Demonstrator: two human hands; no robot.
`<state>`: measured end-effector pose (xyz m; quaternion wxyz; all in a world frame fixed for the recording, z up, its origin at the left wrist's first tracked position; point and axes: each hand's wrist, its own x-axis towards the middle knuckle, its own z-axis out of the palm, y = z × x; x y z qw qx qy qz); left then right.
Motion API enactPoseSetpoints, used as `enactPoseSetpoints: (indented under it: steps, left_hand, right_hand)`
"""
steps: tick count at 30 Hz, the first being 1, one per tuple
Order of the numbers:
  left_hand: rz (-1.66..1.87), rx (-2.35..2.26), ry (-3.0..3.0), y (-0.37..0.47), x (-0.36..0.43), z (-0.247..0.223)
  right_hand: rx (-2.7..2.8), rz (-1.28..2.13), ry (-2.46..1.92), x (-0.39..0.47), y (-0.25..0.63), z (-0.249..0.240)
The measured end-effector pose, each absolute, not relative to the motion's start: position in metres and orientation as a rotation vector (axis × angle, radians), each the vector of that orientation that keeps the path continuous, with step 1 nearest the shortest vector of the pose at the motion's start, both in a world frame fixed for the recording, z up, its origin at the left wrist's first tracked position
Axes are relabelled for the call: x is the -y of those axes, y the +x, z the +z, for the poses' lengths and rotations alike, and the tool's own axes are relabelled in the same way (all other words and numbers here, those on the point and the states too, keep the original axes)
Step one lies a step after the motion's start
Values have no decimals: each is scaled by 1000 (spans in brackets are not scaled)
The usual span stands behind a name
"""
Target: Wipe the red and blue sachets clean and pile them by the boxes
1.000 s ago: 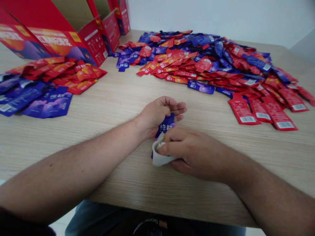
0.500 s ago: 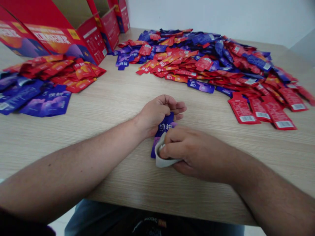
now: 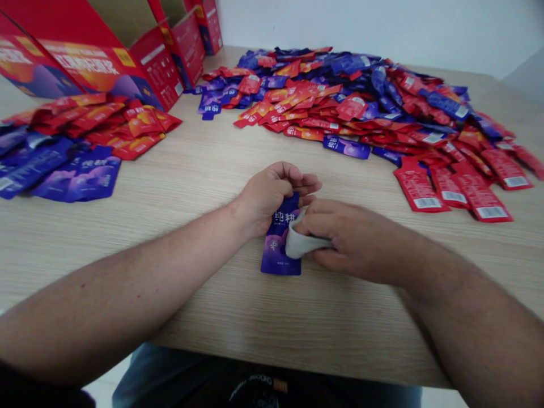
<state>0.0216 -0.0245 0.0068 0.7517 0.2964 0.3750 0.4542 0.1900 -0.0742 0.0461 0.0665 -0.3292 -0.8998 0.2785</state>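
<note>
A purple sachet [image 3: 278, 263] with white lettering lies on the table in front of me, its narrow end away from me. My left hand [image 3: 278, 190] pinches that far end between thumb and finger, the other fingers curled loosely past it. In my right hand [image 3: 340, 235] is a folded whitish cloth [image 3: 300, 241], wrapped round the fingertips and resting against the sachet's right side. The cloth and right fingers cover part of the sachet's right edge.
A broad heap of red and purple sachets [image 3: 323, 107] spreads across the back and right. At the left lie red sachets [image 3: 131, 127] and purple sachets [image 3: 80, 175] in a smaller pile. Open red cartons [image 3: 93, 62] stand behind it on the wooden table [image 3: 204, 306].
My right hand has moved the cloth up and to the right over the sachet, uncovering more of its lower part. My left hand keeps its hold in nearly the same place.
</note>
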Motion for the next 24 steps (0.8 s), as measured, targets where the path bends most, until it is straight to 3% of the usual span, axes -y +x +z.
enactPoseSetpoints:
  steps: [13, 20, 24]
  left_hand:
    - [1019, -806, 641, 21, 25, 7]
    - [998, -874, 667, 22, 22, 6]
    - [981, -857, 661, 21, 25, 9]
  right_hand:
    - [2785, 1015, -805, 92, 182, 49]
    - [2441, 521, -1063, 68, 184, 29]
    - [2601, 674, -980, 77, 177, 32]
